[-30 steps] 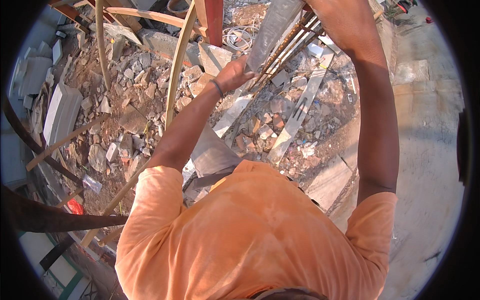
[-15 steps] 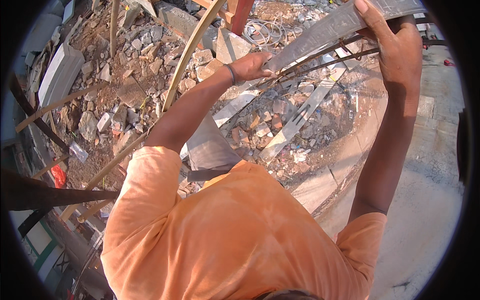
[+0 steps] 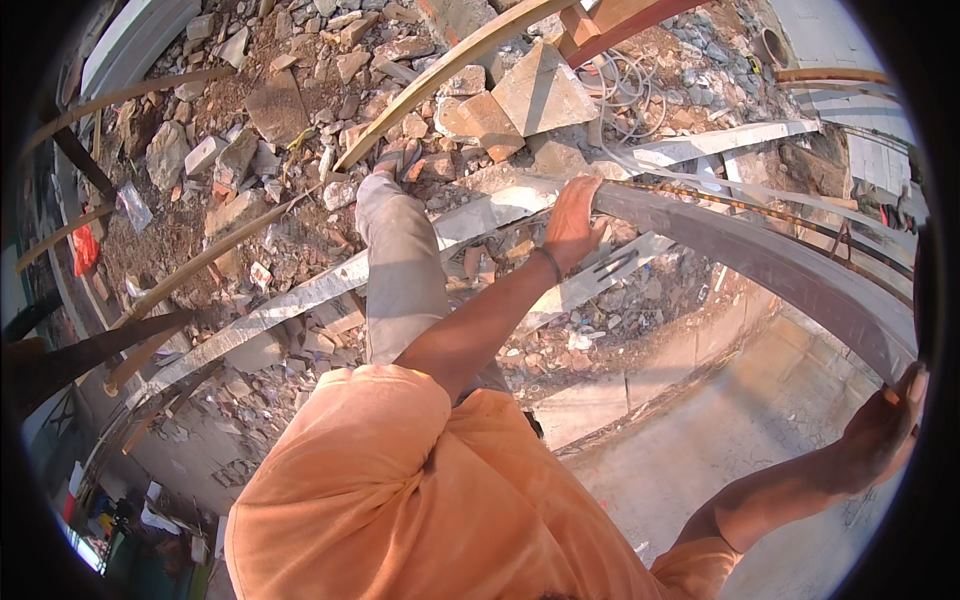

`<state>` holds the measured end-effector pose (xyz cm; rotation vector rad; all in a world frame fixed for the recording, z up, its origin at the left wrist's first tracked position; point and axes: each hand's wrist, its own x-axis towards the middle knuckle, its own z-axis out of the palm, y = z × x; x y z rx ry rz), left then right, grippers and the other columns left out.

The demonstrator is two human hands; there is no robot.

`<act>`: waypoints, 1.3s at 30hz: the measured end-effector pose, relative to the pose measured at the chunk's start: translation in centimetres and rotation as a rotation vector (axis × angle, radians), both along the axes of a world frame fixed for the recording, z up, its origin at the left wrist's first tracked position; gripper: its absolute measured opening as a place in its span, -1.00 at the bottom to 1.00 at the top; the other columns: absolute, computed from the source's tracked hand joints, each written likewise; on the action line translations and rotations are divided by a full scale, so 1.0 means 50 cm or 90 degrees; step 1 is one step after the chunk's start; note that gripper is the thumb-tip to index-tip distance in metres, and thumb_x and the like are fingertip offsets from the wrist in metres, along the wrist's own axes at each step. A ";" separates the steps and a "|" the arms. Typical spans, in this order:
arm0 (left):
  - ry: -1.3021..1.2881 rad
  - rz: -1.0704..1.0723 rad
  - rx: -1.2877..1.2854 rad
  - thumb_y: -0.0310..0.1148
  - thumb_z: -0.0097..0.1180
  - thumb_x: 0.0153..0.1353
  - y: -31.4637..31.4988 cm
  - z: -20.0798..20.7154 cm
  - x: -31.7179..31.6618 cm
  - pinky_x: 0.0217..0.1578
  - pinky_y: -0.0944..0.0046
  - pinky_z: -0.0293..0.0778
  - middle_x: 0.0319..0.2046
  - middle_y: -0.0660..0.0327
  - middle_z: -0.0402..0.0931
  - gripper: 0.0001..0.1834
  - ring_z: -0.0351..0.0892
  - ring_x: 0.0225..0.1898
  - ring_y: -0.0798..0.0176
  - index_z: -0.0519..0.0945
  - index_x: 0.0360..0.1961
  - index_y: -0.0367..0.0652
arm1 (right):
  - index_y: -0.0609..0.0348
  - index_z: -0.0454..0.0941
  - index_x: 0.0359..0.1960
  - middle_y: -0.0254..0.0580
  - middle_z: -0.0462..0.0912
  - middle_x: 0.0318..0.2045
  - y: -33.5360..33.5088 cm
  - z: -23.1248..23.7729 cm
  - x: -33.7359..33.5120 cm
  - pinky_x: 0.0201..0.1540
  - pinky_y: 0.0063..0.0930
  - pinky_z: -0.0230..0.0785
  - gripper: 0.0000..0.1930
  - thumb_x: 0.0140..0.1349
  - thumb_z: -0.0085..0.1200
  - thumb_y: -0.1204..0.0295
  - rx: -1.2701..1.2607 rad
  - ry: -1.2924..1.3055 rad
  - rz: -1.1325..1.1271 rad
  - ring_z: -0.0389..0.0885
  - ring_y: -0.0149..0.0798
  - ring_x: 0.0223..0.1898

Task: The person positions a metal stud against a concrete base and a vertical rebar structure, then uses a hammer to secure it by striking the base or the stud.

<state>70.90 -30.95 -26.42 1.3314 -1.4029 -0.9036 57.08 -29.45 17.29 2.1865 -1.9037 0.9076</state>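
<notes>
A long grey board (image 3: 745, 235) slants across the right side, bent by the lens, from the middle toward the right rim. My left hand (image 3: 573, 222) grips its left end, with the thumb toward me. At the far right, my right hand (image 3: 885, 430) holds the other end; its fingers are partly lost in the dark rim. Just beyond the board, thin rusty rebar rods (image 3: 845, 262) tied with a bent stirrup run alongside it.
Rubble (image 3: 270, 110) and broken slabs (image 3: 545, 90) cover the ground ahead. A wooden pole (image 3: 450, 75) leans across the top, and a long pale plank (image 3: 300, 305) lies beneath me. Coiled pale cable (image 3: 630, 95) sits beyond. A concrete surface (image 3: 690, 480) lies at lower right.
The board has swung from slanting up to the right to slanting down to the right. My right hand has dropped toward the right rim; my left has moved right. The view has shifted.
</notes>
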 end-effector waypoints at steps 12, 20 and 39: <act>-0.100 -0.080 -0.039 -0.42 0.27 0.00 0.000 -0.033 0.087 0.03 0.05 0.39 -0.06 -0.10 0.45 -0.50 0.45 -0.01 -0.17 0.43 0.00 -0.28 | 0.47 0.54 -0.06 0.07 0.59 -0.11 0.009 0.023 0.006 0.07 -0.34 0.42 -0.73 0.28 -0.06 0.55 -0.046 0.137 0.042 0.62 -0.16 -0.15; -0.267 -0.511 -0.013 -0.17 0.32 0.02 -0.124 0.046 0.205 -0.12 0.08 0.44 -0.26 -0.14 0.57 -0.43 0.55 -0.16 -0.16 0.50 0.01 -0.26 | 0.54 0.49 -0.04 0.03 0.60 -0.11 -0.025 0.031 0.061 0.14 -0.24 0.45 -0.74 0.28 -0.05 0.62 -0.011 0.201 0.281 0.64 -0.12 -0.11; -0.311 -0.551 0.081 -0.05 0.24 0.10 -0.132 0.083 0.167 -0.12 -0.02 0.43 -0.31 -0.24 0.55 -0.34 0.52 -0.17 -0.26 0.38 0.12 -0.22 | 0.42 0.48 -0.14 0.00 0.62 -0.31 0.026 0.049 0.172 -0.11 -0.35 0.50 -0.65 0.08 0.20 0.43 0.059 -0.267 0.121 0.62 -0.22 -0.25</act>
